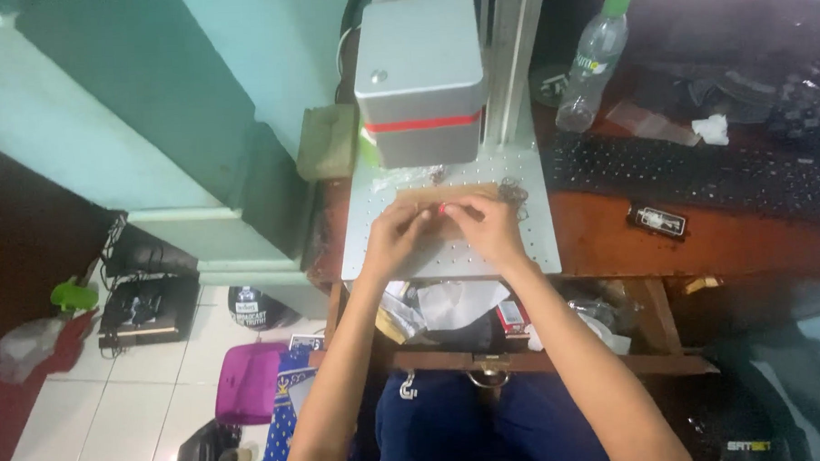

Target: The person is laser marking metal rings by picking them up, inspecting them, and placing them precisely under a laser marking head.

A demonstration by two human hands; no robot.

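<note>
Both of my hands rest on the grey perforated metal plate (538, 244) under a boxy grey machine head (420, 76) with a red stripe. My left hand (394, 240) and my right hand (484, 228) meet fingertip to fingertip over a flat tan board (445, 193) lying on the plate. They pinch something very small between them; it is too small to make out. A clump of small dark rings (514, 195) lies just right of the board, and a clear plastic bag (399, 178) lies at the plate's back left.
A black keyboard (690, 175) and a clear water bottle (591, 62) stand to the right on the brown desk (610, 237), with a small black device (657, 220). An open drawer (486, 314) of clutter sits below the plate. A purple bin (249, 381) is on the tiled floor.
</note>
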